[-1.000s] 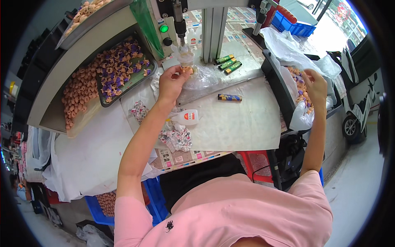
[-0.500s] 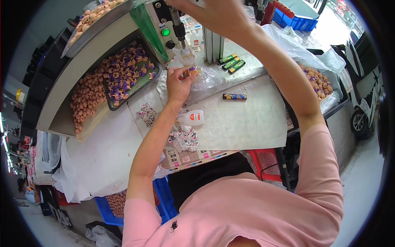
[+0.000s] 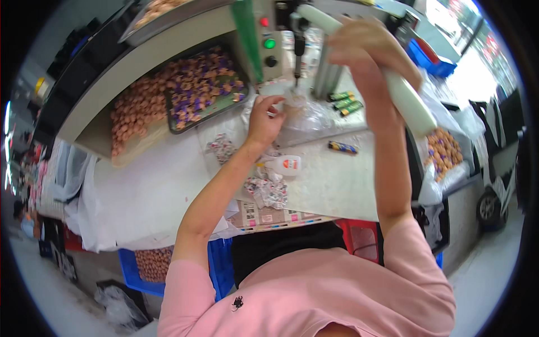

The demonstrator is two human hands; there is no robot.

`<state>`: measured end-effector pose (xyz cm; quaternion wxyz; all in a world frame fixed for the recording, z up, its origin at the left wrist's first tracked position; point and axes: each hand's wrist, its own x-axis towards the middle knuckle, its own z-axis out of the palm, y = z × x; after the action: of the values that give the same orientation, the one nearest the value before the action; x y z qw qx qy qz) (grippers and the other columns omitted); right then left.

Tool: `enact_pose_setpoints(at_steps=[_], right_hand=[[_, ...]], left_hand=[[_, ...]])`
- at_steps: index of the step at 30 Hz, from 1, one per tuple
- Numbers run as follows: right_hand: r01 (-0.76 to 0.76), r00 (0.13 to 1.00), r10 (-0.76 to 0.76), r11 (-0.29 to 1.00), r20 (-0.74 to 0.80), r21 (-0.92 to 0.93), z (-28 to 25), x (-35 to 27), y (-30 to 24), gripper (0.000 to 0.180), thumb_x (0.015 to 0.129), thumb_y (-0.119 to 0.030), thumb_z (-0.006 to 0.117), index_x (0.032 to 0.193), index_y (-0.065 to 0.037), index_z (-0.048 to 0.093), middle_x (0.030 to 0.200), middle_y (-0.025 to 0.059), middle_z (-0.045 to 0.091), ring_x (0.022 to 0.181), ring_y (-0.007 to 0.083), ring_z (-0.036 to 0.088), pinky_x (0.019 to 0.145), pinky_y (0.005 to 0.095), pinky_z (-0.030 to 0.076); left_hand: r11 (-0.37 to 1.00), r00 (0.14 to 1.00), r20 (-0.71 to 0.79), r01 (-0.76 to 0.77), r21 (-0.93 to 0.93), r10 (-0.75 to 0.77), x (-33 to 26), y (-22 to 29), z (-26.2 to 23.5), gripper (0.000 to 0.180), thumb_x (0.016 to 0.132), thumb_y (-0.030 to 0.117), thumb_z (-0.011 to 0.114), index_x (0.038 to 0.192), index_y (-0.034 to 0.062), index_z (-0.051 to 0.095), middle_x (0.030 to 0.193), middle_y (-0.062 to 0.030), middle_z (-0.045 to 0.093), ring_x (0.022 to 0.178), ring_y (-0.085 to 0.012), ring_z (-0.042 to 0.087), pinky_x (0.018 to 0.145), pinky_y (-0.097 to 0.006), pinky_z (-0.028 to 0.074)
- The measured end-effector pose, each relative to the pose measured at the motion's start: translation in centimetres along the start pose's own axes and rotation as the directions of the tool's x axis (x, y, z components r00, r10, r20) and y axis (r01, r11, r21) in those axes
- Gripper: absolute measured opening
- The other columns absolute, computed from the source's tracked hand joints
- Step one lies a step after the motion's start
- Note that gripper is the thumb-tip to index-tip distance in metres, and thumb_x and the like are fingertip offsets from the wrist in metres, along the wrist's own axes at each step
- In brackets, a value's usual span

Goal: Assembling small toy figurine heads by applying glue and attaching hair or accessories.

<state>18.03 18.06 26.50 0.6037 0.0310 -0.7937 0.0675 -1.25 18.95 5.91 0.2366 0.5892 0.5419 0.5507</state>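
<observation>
My right hand (image 3: 376, 48), smeared by motion, is closed around a long white lever handle (image 3: 412, 106) that slants down to the right from the top of a bench press. My left hand (image 3: 266, 119) is just left of the press's clear fixture (image 3: 297, 99), below the dark vertical spindle (image 3: 299, 59). Its thumb and forefinger curl together in a pinch; anything between them is too small to make out. Close by on the left, a dark tray (image 3: 245, 90) bears many small purple-and-tan pieces (image 3: 205, 84). Plain tan pieces (image 3: 135, 115) are heaped beside it.
Several green batteries (image 3: 345, 104) lie right of the fixture, and a blue one (image 3: 342, 147) lies nearer. A white bottle (image 3: 287, 165) and crumpled floral cloth (image 3: 266, 191) are on the table before me. A plastic-lined bin (image 3: 443, 151) of pieces stands at right.
My right hand has come down and right, with the white lever handle now in view. The purple-and-tan piece at my left fingertips no longer shows. The whole view has shifted.
</observation>
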Motion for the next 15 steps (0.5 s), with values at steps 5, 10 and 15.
enact_pose_setpoints(at_steps=[5,10,15], right_hand=[[0.035,0.977,0.066,0.889,0.203,-0.457,-0.2,-1.8,-3.7,0.039,0.089,-0.033,0.060,0.109,0.001,0.063,0.124,0.0220,0.057,0.121,0.0363,0.051,0.104,0.0443,0.035],[-0.418,0.908,0.367,0.822,-0.203,-0.385,3.7,-5.7,-5.5,0.048,0.090,-0.026,0.062,0.128,0.001,0.050,0.138,0.0176,0.047,0.122,0.0277,0.050,0.101,0.0383,0.039],[-0.662,0.710,0.703,0.643,-0.045,-0.385,3.9,-9.2,-7.7,0.040,0.086,-0.002,0.057,0.125,0.004,0.052,0.118,0.0128,0.060,0.109,0.0199,0.056,0.088,0.0296,0.043]], left_hand=[[0.990,0.988,-0.087,-0.122,0.075,0.128,-1.3,0.6,-7.4,0.036,0.072,-0.003,0.068,0.106,0.0093,0.066,0.100,-0.0059,0.053,0.082,-0.0157,0.054,0.065,-0.026,0.050],[0.888,0.897,-0.339,-0.111,0.446,0.282,-0.2,-4.3,-19.2,0.035,0.075,0.003,0.068,0.109,0.0083,0.064,0.109,-0.0094,0.053,0.093,-0.0214,0.055,0.075,-0.030,0.051],[0.595,0.877,-0.350,0.095,0.798,0.329,3.3,-9.5,-30.8,0.045,0.078,0.017,0.068,0.121,0.0063,0.056,0.120,-0.0186,0.050,0.117,-0.0362,0.044,0.099,-0.046,0.038]])
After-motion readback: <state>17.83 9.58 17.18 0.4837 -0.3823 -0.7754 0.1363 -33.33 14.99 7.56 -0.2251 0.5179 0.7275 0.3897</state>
